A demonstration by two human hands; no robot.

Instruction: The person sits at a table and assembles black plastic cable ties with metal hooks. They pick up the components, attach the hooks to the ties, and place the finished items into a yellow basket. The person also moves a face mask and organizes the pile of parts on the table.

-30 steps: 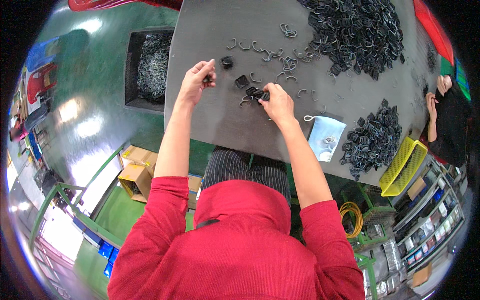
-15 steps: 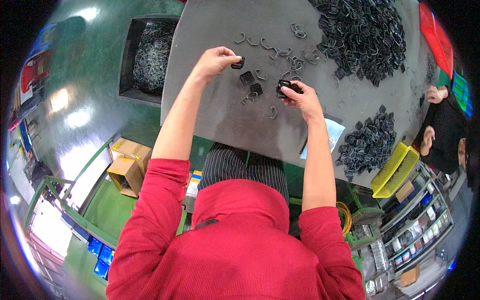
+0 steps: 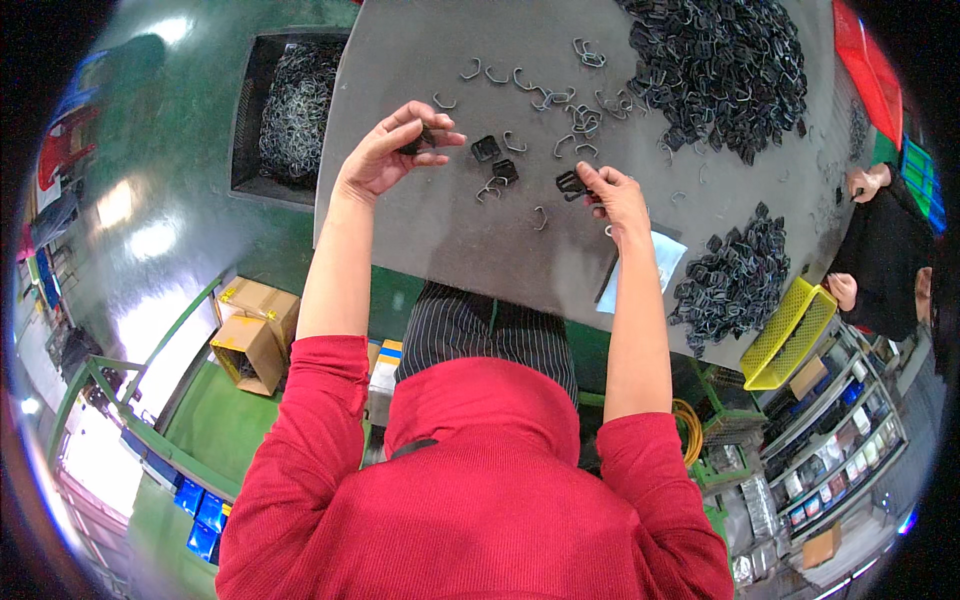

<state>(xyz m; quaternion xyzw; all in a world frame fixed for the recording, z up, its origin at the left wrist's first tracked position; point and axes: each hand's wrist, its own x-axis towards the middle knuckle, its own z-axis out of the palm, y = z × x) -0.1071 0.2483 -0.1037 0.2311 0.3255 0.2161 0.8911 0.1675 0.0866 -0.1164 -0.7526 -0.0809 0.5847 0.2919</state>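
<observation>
My left hand (image 3: 385,155) is raised over the left part of the grey table (image 3: 420,225), palm partly turned up and fingertips apart. A black plastic buckle (image 3: 412,143) lies within its curled fingers, partly hidden. Between thumb and fingers, my right hand (image 3: 615,197) pinches another black slotted buckle (image 3: 570,185). Two black buckles (image 3: 486,149) rest on the table between my hands. Several bent metal hooks (image 3: 540,217) are scattered around them, with a tangle of hooks (image 3: 584,120) farther off.
A large heap of black buckles (image 3: 720,75) covers the far right, with a smaller pile (image 3: 735,275) nearer. Beside it stand a yellow basket (image 3: 790,335) and a co-worker's hand (image 3: 842,290). Left of the table is a dark bin (image 3: 240,150) of metal hooks. A pale blue sheet (image 3: 665,262) lies by my right forearm.
My left hand has moved left, and its pinch has loosened with the fingers spreading around the buckle. My right hand has turned downward, still holding its buckle. The view has shifted slightly.
</observation>
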